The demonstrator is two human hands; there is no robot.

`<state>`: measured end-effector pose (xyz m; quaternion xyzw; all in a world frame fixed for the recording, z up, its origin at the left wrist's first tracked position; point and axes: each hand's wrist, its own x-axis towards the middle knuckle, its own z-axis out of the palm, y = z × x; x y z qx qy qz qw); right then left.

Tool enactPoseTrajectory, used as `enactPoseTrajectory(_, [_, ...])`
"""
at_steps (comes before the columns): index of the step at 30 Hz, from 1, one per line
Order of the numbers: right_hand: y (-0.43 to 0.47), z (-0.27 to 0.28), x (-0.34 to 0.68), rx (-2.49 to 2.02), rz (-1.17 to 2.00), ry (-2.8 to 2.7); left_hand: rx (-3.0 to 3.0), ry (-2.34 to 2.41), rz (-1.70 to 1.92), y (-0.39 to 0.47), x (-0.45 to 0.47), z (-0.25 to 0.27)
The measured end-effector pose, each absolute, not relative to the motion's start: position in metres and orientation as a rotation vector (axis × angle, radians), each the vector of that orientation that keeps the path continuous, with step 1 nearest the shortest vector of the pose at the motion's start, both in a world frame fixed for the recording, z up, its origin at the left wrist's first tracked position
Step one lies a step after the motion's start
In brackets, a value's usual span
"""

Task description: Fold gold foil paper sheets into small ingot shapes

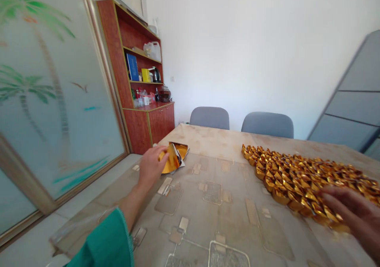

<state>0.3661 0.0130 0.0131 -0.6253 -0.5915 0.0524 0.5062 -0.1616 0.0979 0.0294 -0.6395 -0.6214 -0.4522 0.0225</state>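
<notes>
My left hand reaches to the far left part of the table, its fingers closed on the edge of a shiny gold foil paper sheet. The sheet is lifted and bent at a small pile of foil paper, where some white backing shows. At the right, my right hand hovers at the near edge of a broad group of folded gold foil ingots. Its fingers are stretched out and somewhat blurred, with nothing visible between them. The ingots stand packed in tight rows, partly hidden by this hand.
A patterned cover lies over the table. Two grey chairs stand along its far side. Behind at the left are a reddish wooden cabinet and a frosted sliding door. A grey cabinet stands at the right.
</notes>
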Motion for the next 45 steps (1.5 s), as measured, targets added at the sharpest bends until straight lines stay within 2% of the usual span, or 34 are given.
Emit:
enactPoseTrajectory(2, [0.023,0.027,0.301,-1.407,0.365,-1.507,-2.172,-1.895,-1.229,0.098,-0.154,0.022])
enactPoseTrajectory(8, [0.032,0.013,0.189,-1.165,0.634,-1.774,-2.235,-1.955,-0.917,0.097,-0.149,0.007])
enactPoseTrajectory(13, [0.029,-0.005,0.193,-1.196,0.754,-1.757,-2.191,-1.993,-0.693,0.096,-0.152,0.010])
enactPoseTrajectory(23, [0.024,-0.002,0.200,-1.213,0.795,-1.713,-2.096,-1.995,-0.362,0.096,-0.144,0.013])
enactPoseTrajectory(28, [0.025,-0.001,0.208,-1.222,0.756,-1.709,-1.952,-2.007,-0.347,0.091,-0.144,0.024])
enactPoseTrajectory(34, [0.026,0.000,0.207,-1.218,0.790,-1.664,-1.629,-1.956,-0.657,0.086,-0.155,0.032])
enactPoseTrajectory(41, [0.025,-0.005,0.203,-1.204,0.861,-1.681,-1.863,-2.054,-0.471,0.090,-0.155,0.029])
enactPoseTrajectory(45, [0.029,-0.005,0.210,-1.213,0.839,-1.640,-1.848,-1.978,-0.560,0.089,-0.151,0.029])
